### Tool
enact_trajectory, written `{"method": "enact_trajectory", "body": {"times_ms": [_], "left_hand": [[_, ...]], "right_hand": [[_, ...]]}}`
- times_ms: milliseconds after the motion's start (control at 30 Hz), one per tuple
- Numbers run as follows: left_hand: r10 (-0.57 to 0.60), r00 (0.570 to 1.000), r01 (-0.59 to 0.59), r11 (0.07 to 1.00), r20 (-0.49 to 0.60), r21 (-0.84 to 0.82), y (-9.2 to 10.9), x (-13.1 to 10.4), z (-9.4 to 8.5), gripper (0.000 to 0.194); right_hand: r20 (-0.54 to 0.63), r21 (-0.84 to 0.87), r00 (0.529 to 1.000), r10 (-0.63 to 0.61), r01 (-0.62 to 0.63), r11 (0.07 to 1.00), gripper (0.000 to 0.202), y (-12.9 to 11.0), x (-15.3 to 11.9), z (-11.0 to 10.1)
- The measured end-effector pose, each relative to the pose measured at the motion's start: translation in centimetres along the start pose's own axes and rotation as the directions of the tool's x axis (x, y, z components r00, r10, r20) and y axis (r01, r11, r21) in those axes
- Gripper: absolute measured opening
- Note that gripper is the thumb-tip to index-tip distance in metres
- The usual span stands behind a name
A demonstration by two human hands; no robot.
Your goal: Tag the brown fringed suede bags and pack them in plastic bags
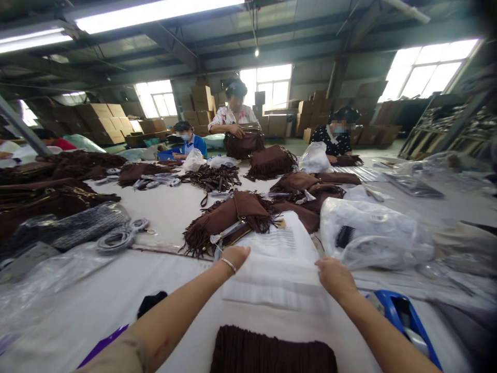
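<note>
Between my two hands a white translucent plastic bag point(281, 272) with printed lines is stretched out above the table. My left hand point(236, 257), with a bracelet at the wrist, is closed on its left edge. On the opposite edge my right hand point(336, 277) pinches the plastic. Below it, close to my body, lies a dark brown fringed piece point(274, 352), partly cut off by the frame. Just beyond the plastic sits a brown fringed handbag point(221, 217) with a strap and tag.
A blue tape dispenser point(406, 316) stands by my right forearm. A stuffed clear plastic bag point(373, 233) lies at right, a coiled grey strap point(114, 239) at left. Brown bags point(46, 202) are heaped at far left. Across the table, a person point(238, 114) handles a brown bag.
</note>
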State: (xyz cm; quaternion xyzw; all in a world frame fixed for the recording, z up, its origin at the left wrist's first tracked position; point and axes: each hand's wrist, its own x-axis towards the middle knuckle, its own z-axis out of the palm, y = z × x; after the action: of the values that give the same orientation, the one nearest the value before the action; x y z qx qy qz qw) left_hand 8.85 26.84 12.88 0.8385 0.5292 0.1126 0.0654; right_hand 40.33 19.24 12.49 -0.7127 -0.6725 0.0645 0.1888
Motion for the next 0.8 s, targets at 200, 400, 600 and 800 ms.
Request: {"method": "enact_trajectory", "body": {"times_ms": [200, 400, 600, 800], "left_hand": [[-0.349, 0.87, 0.268, 0.928, -0.349, -0.259, -1.1, -3.6, -5.2, 0.041], [-0.412, 0.837, 0.37, -0.058, 0.36, -0.927, 2.2, -10.7, 0.8, 0.039], [-0.218, 0.822, 0.497, -0.178, 0.526, -0.849, 3.4, -10.3, 5.0, 0.03], [-0.12, 0.811, 0.57, -0.053, 0.572, -0.82, 0.1, -12.7, 4.4, 0.043]], "right_hand": [[-0.245, 0.444, 0.93, 0.272, -0.142, 0.885, 0.053, 0.2, -3.7, -2.5], [0.286, 0.953, 0.869, 0.404, -0.215, -0.212, 0.066, -0.9, -11.3, 1.0], [0.434, 0.901, 0.831, 0.348, -0.394, -0.183, 0.05, 0.5, -15.2, 4.9], [0.103, 0.733, 0.984, 0.144, -0.173, 0.658, 0.039, -1.2, -18.5, 3.8]]}}
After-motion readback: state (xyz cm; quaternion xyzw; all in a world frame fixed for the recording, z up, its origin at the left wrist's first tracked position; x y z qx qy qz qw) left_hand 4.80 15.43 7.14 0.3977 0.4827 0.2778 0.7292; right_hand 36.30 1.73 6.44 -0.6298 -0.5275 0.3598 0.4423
